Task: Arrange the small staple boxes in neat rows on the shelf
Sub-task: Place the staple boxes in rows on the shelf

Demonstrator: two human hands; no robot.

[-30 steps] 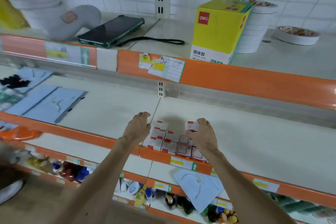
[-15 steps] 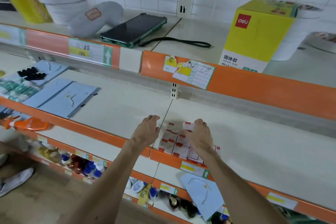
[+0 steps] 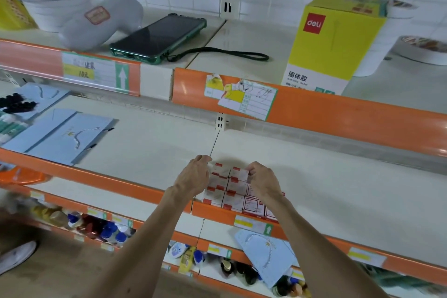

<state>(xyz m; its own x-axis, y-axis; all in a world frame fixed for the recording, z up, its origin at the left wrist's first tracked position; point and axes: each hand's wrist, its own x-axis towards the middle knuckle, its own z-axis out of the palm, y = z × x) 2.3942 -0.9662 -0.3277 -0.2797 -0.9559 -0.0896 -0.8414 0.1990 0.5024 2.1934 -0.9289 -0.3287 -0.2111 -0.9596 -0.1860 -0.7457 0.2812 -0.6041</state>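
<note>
A: Left hand (image 3: 193, 175)?
B: Curled against the left edge of the staple boxes (image 3: 219, 195), at the front of the shelf (image 3: 338, 191). Whether it grips, I cannot tell.
A: Right hand (image 3: 264, 182)?
B: Pinching a back-row box (image 3: 238, 173). Seat it flush, squaring the edges inward.

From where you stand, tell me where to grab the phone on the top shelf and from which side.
Probably its near end, from the front: the phone lies flat, screen up, with that end at the shelf edge, so its long sides can be pinched there. A grey cap crowds its far left; the strap trails right.
</note>
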